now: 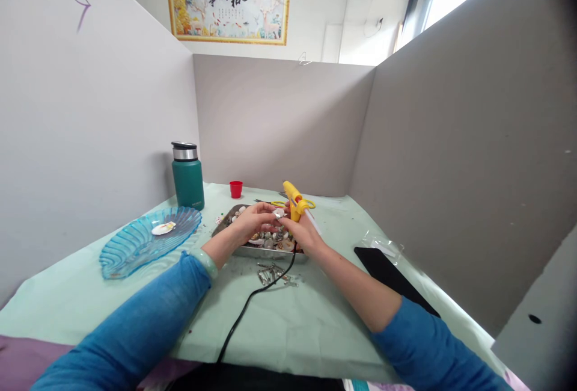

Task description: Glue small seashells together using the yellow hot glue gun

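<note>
My right hand (305, 234) is closed around the grip of a yellow hot glue gun (294, 197), whose nozzle points up and away from me. A small white shell (279, 213) is pinched in the fingers of my left hand (253, 221), close beside the gun. Both hands are above a metal tray (264, 252) filled with shells and small pieces, partly hiding it. The gun's black cord (246, 308) runs down toward me across the table. Several silver metal clips or pins (271, 274) lie in front of the tray.
At left, a blue shell-shaped plate (128, 255) bears a white shell (163, 228). Behind it stands a green bottle (188, 181). A red cup (235, 189) is at the back, near yellow-handled scissors (277, 203). A black strip (390, 277) and clear plastic bag (383, 245) lie right. Grey partitions surround the table.
</note>
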A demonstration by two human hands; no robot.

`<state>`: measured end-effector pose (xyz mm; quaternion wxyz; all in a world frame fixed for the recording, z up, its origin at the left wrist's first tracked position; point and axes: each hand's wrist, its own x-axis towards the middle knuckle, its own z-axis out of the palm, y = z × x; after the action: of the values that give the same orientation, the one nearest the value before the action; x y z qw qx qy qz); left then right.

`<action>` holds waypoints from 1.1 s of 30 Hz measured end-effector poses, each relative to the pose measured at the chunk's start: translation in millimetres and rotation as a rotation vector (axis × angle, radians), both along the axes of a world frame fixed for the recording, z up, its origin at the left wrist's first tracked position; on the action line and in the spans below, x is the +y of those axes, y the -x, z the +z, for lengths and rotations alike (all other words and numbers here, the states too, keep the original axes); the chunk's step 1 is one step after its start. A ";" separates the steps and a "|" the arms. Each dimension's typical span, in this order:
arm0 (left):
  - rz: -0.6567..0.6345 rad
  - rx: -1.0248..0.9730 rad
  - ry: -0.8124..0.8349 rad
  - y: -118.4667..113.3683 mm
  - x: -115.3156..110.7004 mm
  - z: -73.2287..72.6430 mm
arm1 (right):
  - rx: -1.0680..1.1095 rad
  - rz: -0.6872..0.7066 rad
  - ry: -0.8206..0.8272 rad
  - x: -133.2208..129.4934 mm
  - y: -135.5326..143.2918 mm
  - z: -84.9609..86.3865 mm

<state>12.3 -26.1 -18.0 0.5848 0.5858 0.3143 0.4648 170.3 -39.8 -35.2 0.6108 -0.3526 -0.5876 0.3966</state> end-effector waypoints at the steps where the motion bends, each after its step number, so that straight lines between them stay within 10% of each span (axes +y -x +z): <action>1: 0.003 -0.015 0.003 0.1 0.7 -0.1 | 0.012 0.017 0.013 -1.2 0.2 0.7; 33: -0.047 0.010 -0.002 2.0 5.7 -4.7 | 0.086 0.041 0.145 -8.0 2.0 5.1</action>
<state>10.3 -20.4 -22.6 0.5934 0.5959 0.3030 0.4483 168.4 -47.8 -30.1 0.5999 -0.3664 -0.5379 0.4653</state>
